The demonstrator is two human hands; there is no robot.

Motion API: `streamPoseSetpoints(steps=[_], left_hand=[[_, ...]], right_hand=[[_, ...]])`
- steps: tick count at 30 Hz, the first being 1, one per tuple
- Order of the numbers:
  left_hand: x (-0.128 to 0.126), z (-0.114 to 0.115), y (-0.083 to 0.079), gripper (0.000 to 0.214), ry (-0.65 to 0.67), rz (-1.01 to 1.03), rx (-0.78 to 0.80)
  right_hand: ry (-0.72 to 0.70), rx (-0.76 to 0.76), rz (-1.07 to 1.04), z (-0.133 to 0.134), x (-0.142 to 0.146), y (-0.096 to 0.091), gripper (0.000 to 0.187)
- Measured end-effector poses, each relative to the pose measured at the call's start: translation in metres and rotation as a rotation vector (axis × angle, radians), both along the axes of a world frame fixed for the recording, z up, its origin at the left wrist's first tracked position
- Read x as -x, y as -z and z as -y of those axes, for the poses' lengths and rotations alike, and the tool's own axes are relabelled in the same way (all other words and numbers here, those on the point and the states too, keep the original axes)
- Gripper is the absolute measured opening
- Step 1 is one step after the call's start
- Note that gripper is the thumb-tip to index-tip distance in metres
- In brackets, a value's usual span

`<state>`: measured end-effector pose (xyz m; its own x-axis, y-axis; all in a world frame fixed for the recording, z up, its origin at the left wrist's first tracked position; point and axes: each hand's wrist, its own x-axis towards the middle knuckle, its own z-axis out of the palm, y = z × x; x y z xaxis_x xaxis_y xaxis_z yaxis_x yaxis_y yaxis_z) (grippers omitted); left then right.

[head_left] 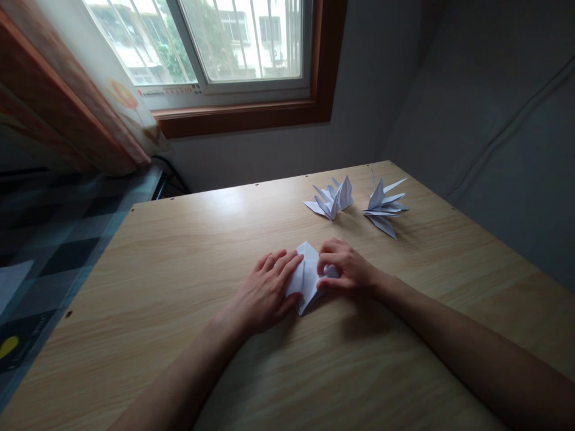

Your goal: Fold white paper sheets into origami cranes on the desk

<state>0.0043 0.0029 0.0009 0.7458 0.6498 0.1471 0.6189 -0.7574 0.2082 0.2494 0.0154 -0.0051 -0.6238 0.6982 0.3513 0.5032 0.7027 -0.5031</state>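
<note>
A small folded white paper [306, 273] lies flat on the wooden table [179, 287], near its middle. My left hand [265, 290] lies flat on the paper's left side, fingers stretched out and pressing it down. My right hand [345, 269] is on the paper's right side with curled fingers pinching a fold of it. Part of the paper is hidden under both hands.
Two finished white origami figures with spiky fan tails stand at the back right of the table, one [331, 199] to the left of the other [385, 206]. A window [215, 42] with a curtain [67, 108] is behind. A checked cloth [49, 239] lies at the left.
</note>
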Motion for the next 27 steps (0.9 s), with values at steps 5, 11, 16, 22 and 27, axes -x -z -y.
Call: streamPoseSetpoints(steps=[5,11,16,22,27], left_hand=[[0.004,0.0,0.001,0.07,-0.05,0.169,-0.007],[0.006,-0.002,-0.004,0.034,-0.091,0.286,0.037],[0.004,-0.003,-0.003,0.041,-0.048,0.136,0.004],[0.005,-0.003,-0.006,0.05,-0.003,0.106,0.02],[0.004,-0.003,-0.006,0.054,-0.017,0.11,-0.04]], right_hand=[[-0.058,-0.061,0.152,-0.001,-0.001,0.002,0.049],[-0.061,-0.044,0.164,-0.004,-0.006,-0.003,0.046],[-0.062,-0.007,0.143,-0.006,-0.012,-0.006,0.036],[-0.033,-0.126,0.132,-0.003,-0.01,-0.002,0.006],[0.054,-0.357,0.162,0.001,-0.006,0.004,0.018]])
